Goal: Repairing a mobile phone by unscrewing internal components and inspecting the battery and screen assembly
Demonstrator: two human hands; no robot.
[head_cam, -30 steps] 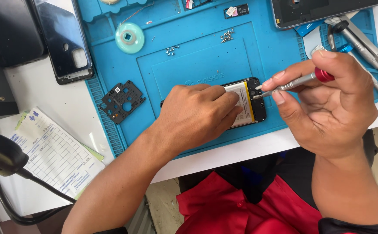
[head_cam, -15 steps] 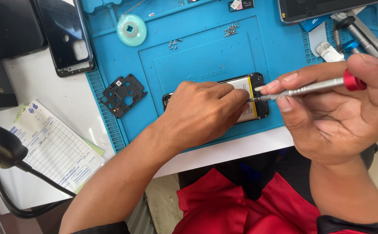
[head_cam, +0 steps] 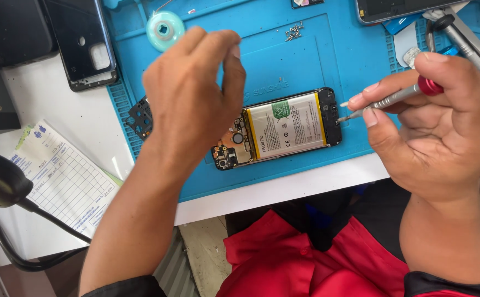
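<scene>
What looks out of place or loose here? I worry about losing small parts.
A small pile of loose silver screws lies bare on the blue rubber work mat, uncontained, above the opened black phone.

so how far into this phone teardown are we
Done: the black back cover is off on the table, a black inner cover lies aside, and screws sit piled on the blue mat. In hand: the right hand aims a screwdriver at the opened phone; the left hand hovers. Left: battery and boards remain in place.
</scene>
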